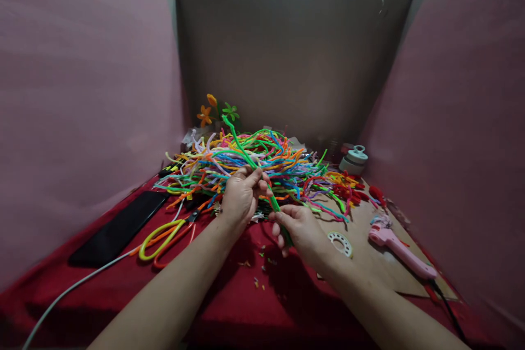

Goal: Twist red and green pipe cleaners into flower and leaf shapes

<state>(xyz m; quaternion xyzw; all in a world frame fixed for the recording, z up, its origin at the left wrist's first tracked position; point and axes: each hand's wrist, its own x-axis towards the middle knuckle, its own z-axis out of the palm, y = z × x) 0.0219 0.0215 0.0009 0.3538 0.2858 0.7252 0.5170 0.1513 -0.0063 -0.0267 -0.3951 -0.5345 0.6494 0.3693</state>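
Observation:
A green pipe cleaner point(240, 147) runs up from between both hands toward the back of the table. My left hand point(241, 197) is closed, pinching it near its middle. My right hand point(297, 227) is closed on its lower end, just below and to the right of the left hand. Behind both hands lies a big tangled heap of pipe cleaners point(262, 167) in many colours.
A black phone point(118, 227) with a white cable point(77, 284) lies left on the red cloth. Yellow-handled scissors point(164, 232) sit beside it. A pink glue gun point(397, 246) and a white ring point(340, 241) rest on brown cardboard point(369, 268) right. Pipe-cleaner flowers point(211, 109) stand behind.

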